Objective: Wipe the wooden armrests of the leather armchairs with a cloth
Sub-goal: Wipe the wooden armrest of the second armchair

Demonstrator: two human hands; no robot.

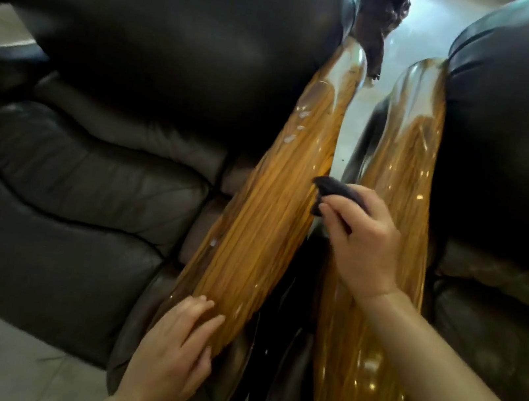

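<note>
Head view. Two glossy wooden armrests lie side by side, long axes running near to far, far ends leaning slightly right. My right hand (362, 240) is closed around a dark cloth (337, 192), pressed at the right edge of the left armrest (275, 209), over the gap. The right armrest (399, 173) passes under my wrist. My left hand (172, 355) lies open and flat on the left armrest's near end, gripping nothing. Dark leather armchair cushions (85, 185) flank both sides.
</note>
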